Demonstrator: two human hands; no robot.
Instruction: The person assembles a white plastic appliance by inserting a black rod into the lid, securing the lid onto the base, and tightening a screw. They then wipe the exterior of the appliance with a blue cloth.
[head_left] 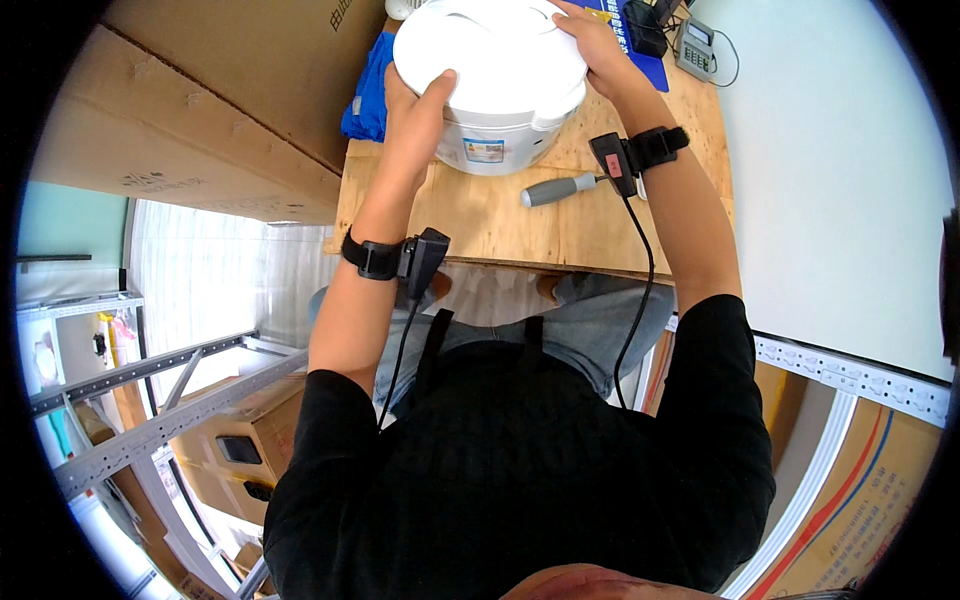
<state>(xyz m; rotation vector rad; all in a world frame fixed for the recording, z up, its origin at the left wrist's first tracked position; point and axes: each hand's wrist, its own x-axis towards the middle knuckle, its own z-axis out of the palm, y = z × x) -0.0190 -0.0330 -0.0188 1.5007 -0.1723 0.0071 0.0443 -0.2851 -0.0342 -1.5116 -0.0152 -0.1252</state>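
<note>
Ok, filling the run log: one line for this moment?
left hand: on cooker | right hand: on cooker | screwdriver: on table

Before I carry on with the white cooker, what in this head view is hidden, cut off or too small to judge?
- White cooker: far rim cut off by the top edge; its front label is too small to judge.
- Left hand: fingers lie on the cooker's side, their tips hidden behind it.
- Right hand: palm side hidden.
- Grey-handled tool: tip hidden behind the right wrist device.
- Blue cloth: partly hidden by the cooker.
</note>
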